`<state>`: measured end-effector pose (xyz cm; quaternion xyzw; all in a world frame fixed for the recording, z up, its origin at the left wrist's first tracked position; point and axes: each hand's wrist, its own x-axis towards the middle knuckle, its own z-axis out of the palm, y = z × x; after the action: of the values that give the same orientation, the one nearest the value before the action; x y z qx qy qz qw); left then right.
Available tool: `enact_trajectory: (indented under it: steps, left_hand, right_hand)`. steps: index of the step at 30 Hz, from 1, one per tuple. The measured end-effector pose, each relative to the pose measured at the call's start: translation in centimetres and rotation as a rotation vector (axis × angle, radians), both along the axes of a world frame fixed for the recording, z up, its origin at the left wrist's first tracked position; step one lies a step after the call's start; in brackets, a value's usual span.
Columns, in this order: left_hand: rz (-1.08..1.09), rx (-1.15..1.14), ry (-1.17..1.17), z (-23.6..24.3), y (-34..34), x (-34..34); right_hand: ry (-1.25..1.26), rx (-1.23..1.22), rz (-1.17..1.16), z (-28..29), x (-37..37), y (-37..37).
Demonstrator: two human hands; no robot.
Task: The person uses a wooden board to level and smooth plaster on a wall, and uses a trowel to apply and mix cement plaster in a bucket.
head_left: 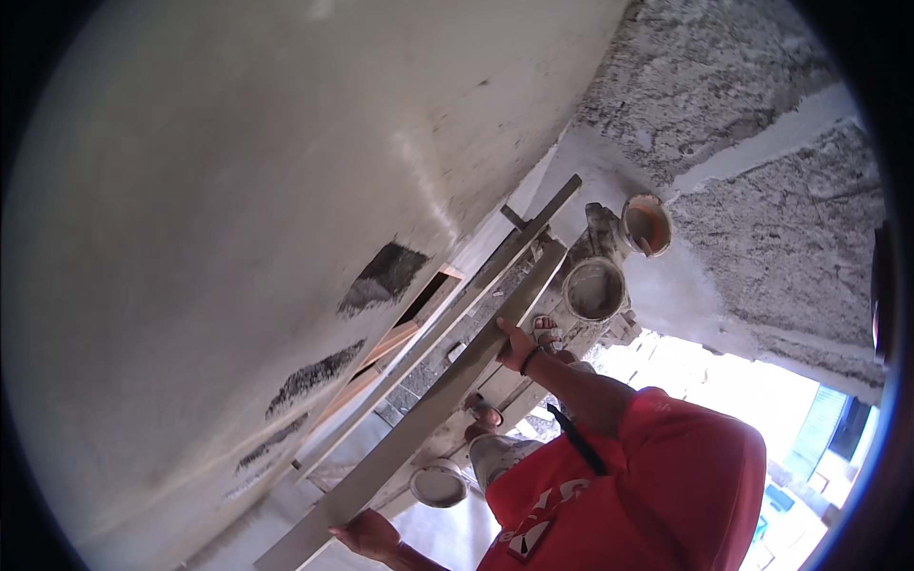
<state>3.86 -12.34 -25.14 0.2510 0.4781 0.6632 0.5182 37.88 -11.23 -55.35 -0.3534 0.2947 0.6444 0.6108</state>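
Both my hands hold a long, flat grey straightedge (pixel 419 414) that runs slantwise from the lower left up toward the middle of the view. My left hand (pixel 369 535) grips its near edge close to the lower end. Farther up, my right hand (pixel 517 344), with a dark band at the wrist, clasps the same edge near the other end. The fingers of both hands are partly hidden by the bar. Beyond it rises a grey plastered wall (pixel 238 190) with dark, rough patches (pixel 383 276). A visible gap separates most of the straightedge from the wall.
I stand on a plank platform (pixel 524 390). Mortar-stained buckets stand around me: one (pixel 595 290) holding grey mix, another (pixel 647 226) beyond it, a third (pixel 439 483) at lower left. A long rail (pixel 447 314) runs between platform and wall. Rough masonry (pixel 771 209) fills the right.
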Motion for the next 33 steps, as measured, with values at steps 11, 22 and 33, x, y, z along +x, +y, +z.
enact_trajectory:
  steps: [11,22,33]
  left_hand:
    - [-0.078,-0.417,-0.299,-31.2,5.0,5.5]
    - [-0.101,-0.422,-0.316,-61.9,13.8,7.0]
    - [-0.049,-0.386,-0.136,-71.8,19.0,4.8]
  right_hand:
    - [-0.373,-0.086,-0.369,-22.8,11.3,7.8]
    - [-0.616,-0.240,-0.257,-48.6,17.4,18.1]
    - [-0.591,-0.168,-0.168,-58.2,15.2,22.3]
